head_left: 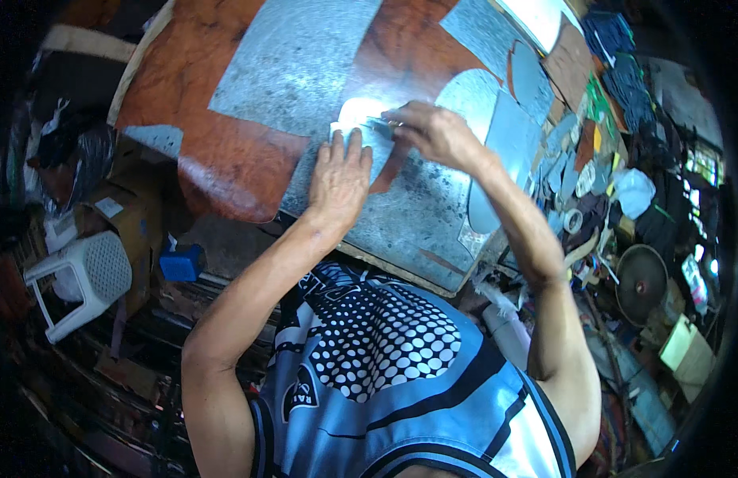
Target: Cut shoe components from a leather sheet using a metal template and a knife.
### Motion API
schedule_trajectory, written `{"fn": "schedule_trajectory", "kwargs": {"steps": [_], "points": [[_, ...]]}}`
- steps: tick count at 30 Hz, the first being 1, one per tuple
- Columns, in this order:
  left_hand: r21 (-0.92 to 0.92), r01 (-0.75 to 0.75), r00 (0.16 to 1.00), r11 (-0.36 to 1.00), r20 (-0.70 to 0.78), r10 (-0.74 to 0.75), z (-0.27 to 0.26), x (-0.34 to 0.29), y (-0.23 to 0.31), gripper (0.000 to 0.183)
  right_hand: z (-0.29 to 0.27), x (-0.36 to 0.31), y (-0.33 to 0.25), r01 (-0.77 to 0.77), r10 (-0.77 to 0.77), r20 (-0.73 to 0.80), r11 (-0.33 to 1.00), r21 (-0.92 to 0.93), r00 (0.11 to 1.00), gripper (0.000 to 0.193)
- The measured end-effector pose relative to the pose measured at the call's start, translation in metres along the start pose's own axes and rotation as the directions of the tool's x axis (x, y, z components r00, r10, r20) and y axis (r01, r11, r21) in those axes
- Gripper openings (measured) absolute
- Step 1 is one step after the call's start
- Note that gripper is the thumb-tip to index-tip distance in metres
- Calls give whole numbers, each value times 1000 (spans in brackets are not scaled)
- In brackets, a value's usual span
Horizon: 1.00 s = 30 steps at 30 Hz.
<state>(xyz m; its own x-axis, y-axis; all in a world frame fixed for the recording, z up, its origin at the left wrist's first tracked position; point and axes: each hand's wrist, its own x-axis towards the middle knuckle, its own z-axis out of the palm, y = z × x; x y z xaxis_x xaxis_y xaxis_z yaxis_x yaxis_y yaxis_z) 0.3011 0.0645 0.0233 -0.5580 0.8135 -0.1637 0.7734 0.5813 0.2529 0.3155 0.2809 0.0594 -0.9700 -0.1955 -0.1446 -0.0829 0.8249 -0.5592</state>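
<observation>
My left hand [341, 179] lies flat, fingers stretched out. Its fingertips press on a small pale flat piece [335, 127] whose far end is lost in bright glare. Just to the right, my right hand [445, 139] is closed in a pinch around a slim pointed tool [391, 123]. The tool's tip is close to the pale piece's edge; its exact kind is too small to tell. Under both hands, brown leather [225, 171] with an irregular outline lies on a worn grey metal-like work surface [401, 235], among grey sheet-like areas.
Rounded grey cut pieces [484, 207] lie along the table's right side. Beyond them are piled scraps, a tape roll [572, 221] and a white plastic bag [633, 193]. On the left stand a white plastic stool [94, 275], a cardboard box [134, 215] and a blue container [182, 263].
</observation>
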Motion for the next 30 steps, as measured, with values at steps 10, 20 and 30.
{"fn": "schedule_trajectory", "kwargs": {"steps": [10,20,30], "points": [[24,25,985,999,171,-29,-10,0,0,99,34,32,-16,139,-139,-84,990,-3,987,26],[21,18,981,1000,193,-22,-13,2,-3,100,26,38,-17,178,-178,19,984,-28,984,27],[-36,7,971,999,240,2,-29,7,-7,78,19,42,-15,148,-133,103,978,-147,986,32]]}}
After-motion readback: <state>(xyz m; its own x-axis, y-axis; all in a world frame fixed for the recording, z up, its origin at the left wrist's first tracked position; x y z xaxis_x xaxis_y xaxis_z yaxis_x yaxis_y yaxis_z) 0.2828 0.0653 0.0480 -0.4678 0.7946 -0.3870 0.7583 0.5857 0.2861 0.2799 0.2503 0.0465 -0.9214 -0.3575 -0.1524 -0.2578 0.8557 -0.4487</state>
